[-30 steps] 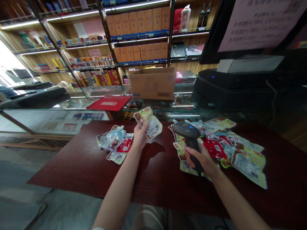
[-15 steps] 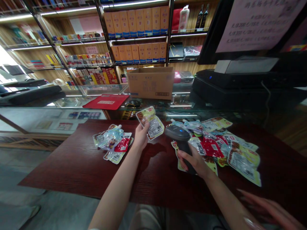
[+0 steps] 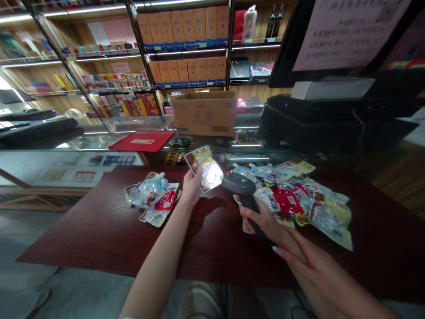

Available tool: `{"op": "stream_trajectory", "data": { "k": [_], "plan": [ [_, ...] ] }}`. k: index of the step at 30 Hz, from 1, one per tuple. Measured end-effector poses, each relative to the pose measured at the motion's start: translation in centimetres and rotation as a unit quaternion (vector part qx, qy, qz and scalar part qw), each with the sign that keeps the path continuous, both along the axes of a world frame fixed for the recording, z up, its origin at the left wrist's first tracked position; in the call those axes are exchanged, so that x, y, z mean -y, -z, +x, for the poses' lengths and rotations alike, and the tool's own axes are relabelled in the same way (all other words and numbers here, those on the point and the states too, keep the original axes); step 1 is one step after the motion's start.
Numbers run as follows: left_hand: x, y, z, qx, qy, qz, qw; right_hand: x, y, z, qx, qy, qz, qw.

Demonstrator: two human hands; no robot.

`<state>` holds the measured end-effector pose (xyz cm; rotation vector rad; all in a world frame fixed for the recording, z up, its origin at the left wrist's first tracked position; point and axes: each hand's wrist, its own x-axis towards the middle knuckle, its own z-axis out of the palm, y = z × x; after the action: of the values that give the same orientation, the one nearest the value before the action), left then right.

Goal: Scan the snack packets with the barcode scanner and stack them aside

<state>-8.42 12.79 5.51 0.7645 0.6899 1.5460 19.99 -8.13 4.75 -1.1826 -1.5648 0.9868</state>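
My left hand (image 3: pixel 192 185) pinches a yellow and clear snack packet (image 3: pixel 206 170) by its left side, held above the dark wooden table (image 3: pixel 212 248). A bright patch of light falls on the packet. The fingers of my right hand (image 3: pixel 257 217) are wrapped round the handle of a black barcode scanner (image 3: pixel 239 184), whose head points at the packet and shows a green light. Another person's hand (image 3: pixel 295 252) lies against my right wrist. Behind the scanner spreads a heap of snack packets (image 3: pixel 288 199). A smaller pile of packets (image 3: pixel 152 197) lies left of my left arm.
A cardboard box (image 3: pixel 204 116) stands on the glass counter (image 3: pixel 215 156), beside a red mat (image 3: pixel 142 141) and a black computer mouse (image 3: pixel 180 142). Black equipment (image 3: pixel 318 128) and a screen with a paper sign (image 3: pixel 348 35) fill the right. Stocked shelves line the back.
The scanner's light has gone from blue to green, and a bright patch has appeared on the packet. The other person's hand has come in from the lower right onto my right wrist.
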Motion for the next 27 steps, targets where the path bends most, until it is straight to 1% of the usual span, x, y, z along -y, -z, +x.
{"op": "stream_trajectory", "data": {
  "k": [3, 5, 7, 12, 15, 18, 21, 24, 26, 27],
  "plan": [
    [0.0, 0.2, -0.1, 0.002, 0.013, 0.006, 1.000, -0.2, 0.3, 0.4, 0.104, 0.034, -0.017, 0.994],
    [0.0, 0.3, -0.2, -0.004, 0.016, 0.012, 1.000, -0.2, 0.4, 0.7, 0.141, 0.048, -0.019, 0.989],
    [-0.1, 0.3, -0.3, -0.013, 0.013, 0.016, 1.000, -0.1, 0.4, 0.8, 0.146, 0.051, -0.013, 0.988],
    [-0.2, 0.5, -0.5, -0.058, -0.012, 0.021, 0.998, 0.3, -0.1, 1.2, 0.129, 0.014, -0.013, 0.991],
    [-0.3, 0.6, -0.6, -0.102, -0.042, 0.029, 0.994, 1.4, -0.2, 1.7, 0.141, 0.014, 0.005, 0.990],
    [-0.2, 0.5, -0.6, -0.140, -0.057, 0.031, 0.988, 3.2, 0.3, 2.2, 0.176, 0.030, 0.020, 0.984],
    [-0.2, 0.4, -0.6, -0.162, -0.064, 0.033, 0.984, 5.4, 1.7, 2.8, 0.211, 0.069, 0.018, 0.975],
    [-0.3, 0.3, -0.8, -0.212, -0.101, 0.029, 0.972, 7.3, 4.4, 3.7, 0.253, 0.091, 0.011, 0.963],
    [-0.3, 0.3, -0.9, -0.252, -0.124, 0.020, 0.960, 8.0, 6.3, 4.2, 0.279, 0.115, 0.015, 0.953],
    [-0.4, 0.2, -1.0, -0.267, -0.131, 0.015, 0.955, 8.2, 6.9, 4.4, 0.287, 0.126, 0.020, 0.949]
  ]
}}
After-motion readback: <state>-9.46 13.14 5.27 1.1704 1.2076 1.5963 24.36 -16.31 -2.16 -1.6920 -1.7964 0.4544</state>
